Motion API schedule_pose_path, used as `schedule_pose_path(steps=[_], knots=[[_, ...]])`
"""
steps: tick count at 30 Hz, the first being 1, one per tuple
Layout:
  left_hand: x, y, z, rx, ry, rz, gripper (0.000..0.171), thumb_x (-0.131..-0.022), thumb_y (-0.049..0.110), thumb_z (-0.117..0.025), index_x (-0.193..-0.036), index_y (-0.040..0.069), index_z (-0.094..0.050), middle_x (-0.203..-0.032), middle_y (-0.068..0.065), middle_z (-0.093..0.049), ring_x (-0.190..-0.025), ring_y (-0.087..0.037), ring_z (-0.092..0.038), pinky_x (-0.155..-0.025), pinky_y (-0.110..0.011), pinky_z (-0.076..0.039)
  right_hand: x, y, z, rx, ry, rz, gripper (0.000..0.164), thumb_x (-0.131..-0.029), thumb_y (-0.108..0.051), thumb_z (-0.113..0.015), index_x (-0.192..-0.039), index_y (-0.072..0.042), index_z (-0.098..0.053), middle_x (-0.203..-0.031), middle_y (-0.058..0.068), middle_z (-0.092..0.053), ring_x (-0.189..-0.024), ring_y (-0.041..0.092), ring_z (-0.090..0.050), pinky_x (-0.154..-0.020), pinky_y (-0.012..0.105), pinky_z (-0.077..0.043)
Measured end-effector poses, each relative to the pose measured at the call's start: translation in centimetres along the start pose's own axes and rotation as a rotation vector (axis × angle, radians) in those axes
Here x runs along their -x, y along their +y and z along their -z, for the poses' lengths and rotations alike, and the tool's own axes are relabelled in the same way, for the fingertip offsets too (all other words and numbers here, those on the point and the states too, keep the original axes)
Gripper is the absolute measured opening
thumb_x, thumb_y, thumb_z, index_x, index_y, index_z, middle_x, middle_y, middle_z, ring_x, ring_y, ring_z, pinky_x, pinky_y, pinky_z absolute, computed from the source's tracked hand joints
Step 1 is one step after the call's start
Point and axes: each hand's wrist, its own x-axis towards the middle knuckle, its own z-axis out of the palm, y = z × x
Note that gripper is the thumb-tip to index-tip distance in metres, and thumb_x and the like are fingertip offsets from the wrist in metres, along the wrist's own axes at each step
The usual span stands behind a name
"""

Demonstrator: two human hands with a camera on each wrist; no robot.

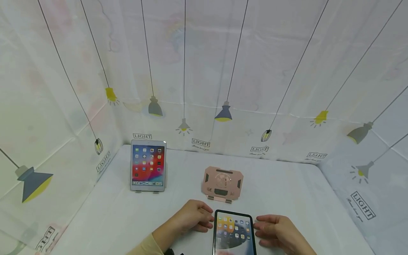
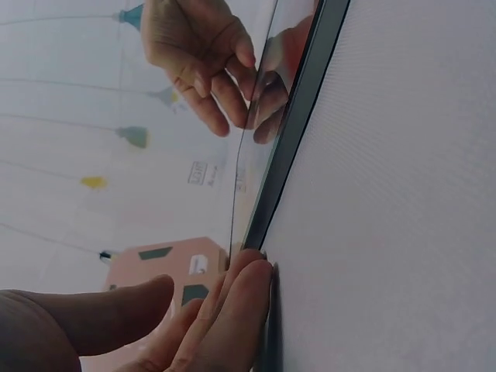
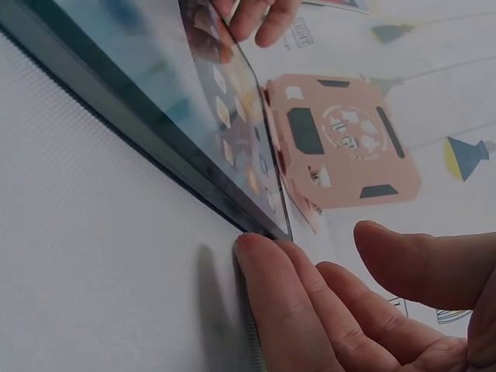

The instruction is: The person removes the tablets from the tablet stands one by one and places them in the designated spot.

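A black-edged tablet [image 1: 234, 235] lies flat on the white table, its screen lit with app icons. Beside its left edge is my left hand [image 1: 196, 217], fingers loosely bent; in the left wrist view the fingertips [image 2: 249, 273] are at the tablet's side [image 2: 291, 147]. At the right edge is my right hand [image 1: 278, 232], thumb held apart from the other fingers. In the right wrist view its fingertips [image 3: 260, 252] come close to the tablet's corner; I cannot tell if they touch. Just beyond the tablet stands a pink tablet stand [image 1: 222, 182] with dark cut-outs.
A smaller white tablet [image 1: 148, 164] with a lit screen leans upright on a stand at the table's back left. White cloth walls [image 1: 204, 78] printed with hanging lamps surround the table [image 1: 105, 216] at the back and both sides.
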Motion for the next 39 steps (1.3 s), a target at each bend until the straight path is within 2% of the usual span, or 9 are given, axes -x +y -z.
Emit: schedule_pose_path(steps=[7,17,25,31,39], knots=[[0.2,0.4,1.1,0.013,-0.014,-0.008,0.029,-0.098,0.002,-0.073,-0.126,-0.002,-0.069,-0.111,-0.017,-0.081,-0.088,-0.022,-0.081,-0.074,-0.039,-0.070,0.0,-0.7,0.1,-0.027,-0.003,0.038,0.059,-0.096,-0.008,-0.077,-0.148,0.008,-0.054,-0.126,0.020,-0.078,-0.098,0.029,-0.080,-0.084,0.045,-0.069],[0.8,1.3,3.1,0.048,-0.040,-0.084,0.038,-0.100,0.002,-0.070,-0.135,-0.008,-0.063,-0.125,-0.026,-0.076,-0.097,-0.025,-0.081,-0.080,-0.042,-0.069,-0.3,-2.4,-1.7,-0.056,0.057,0.089,0.061,-0.094,-0.009,-0.078,-0.148,0.007,-0.055,-0.127,0.020,-0.078,-0.101,0.032,-0.081,-0.084,0.049,-0.069],[1.6,2.1,4.9,0.055,-0.008,-0.098,0.042,-0.103,0.010,-0.072,-0.139,-0.008,-0.060,-0.129,-0.027,-0.075,-0.101,-0.026,-0.082,-0.083,-0.042,-0.069,-0.3,-3.9,-3.3,-0.066,-0.013,0.173,0.064,-0.097,-0.010,-0.076,-0.152,0.009,-0.050,-0.135,0.023,-0.074,-0.107,0.033,-0.080,-0.086,0.048,-0.068],[2.0,2.3,6.2,0.090,0.009,-0.124,0.044,-0.103,0.008,-0.070,-0.141,-0.011,-0.057,-0.132,-0.030,-0.072,-0.101,-0.025,-0.081,-0.085,-0.043,-0.068,-0.5,-4.8,-4.5,-0.062,-0.061,0.241,0.062,-0.098,-0.010,-0.074,-0.152,0.010,-0.049,-0.136,0.023,-0.073,-0.113,0.036,-0.079,-0.087,0.048,-0.068],[3.1,2.8,7.9,0.080,0.039,-0.130,0.046,-0.105,0.012,-0.069,-0.144,-0.008,-0.056,-0.138,-0.029,-0.070,-0.106,-0.028,-0.081,-0.089,-0.043,-0.067,-0.8,-6.4,-6.3,-0.071,-0.116,0.291,0.061,-0.100,-0.013,-0.074,-0.152,0.007,-0.050,-0.139,0.023,-0.071,-0.114,0.034,-0.078,-0.088,0.047,-0.068]])
